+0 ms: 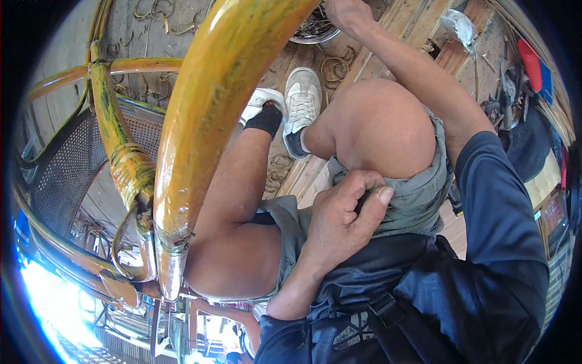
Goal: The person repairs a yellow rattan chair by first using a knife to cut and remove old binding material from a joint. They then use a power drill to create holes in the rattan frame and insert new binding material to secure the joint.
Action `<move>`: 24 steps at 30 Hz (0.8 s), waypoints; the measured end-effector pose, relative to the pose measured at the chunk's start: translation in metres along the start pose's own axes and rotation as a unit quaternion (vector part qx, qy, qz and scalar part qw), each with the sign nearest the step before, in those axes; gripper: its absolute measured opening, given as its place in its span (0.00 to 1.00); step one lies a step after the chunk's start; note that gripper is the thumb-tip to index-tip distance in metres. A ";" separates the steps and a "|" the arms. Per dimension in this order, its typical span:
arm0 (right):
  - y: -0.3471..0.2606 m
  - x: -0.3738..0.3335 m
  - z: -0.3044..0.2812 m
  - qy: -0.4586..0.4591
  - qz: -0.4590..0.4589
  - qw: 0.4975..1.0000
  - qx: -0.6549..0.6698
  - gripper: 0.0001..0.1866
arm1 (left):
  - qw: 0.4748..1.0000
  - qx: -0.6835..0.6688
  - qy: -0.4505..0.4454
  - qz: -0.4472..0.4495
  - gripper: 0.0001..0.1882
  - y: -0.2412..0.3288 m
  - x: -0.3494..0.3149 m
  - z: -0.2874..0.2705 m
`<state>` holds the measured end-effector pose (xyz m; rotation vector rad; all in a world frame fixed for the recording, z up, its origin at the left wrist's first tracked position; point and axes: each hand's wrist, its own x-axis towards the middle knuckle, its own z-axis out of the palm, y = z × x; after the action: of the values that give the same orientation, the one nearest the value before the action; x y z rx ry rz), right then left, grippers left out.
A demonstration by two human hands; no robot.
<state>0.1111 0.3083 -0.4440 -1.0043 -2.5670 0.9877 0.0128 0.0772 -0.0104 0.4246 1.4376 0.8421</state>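
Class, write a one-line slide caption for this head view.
Seated beside a yellow rattan frame, left hand rests at grey shorts; right hand reaches toward a metal bowl.

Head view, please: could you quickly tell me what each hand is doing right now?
Left hand: curled shut, gripping the grey shorts at the thigh.
Right hand: reaching to the metal bowl on the floor; its grip cannot be told.

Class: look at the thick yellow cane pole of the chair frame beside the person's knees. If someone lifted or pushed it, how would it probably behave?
The yellow cane pole probably stays stiff: it is thick and holds its smooth bend. Likely light for its size, being cane. It is lashed to the chair frame, so a push would likely move the whole frame, not the pole alone.
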 end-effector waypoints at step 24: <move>-0.105 0.037 -0.055 -0.379 -0.086 0.835 -0.389 0.08 | 0.996 -0.071 0.025 -0.046 0.06 -0.004 -0.004 0.000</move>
<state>0.0518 0.3038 -0.3348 -0.5076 -3.8048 0.2512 0.0136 0.0720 -0.0103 0.2293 1.4215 0.8780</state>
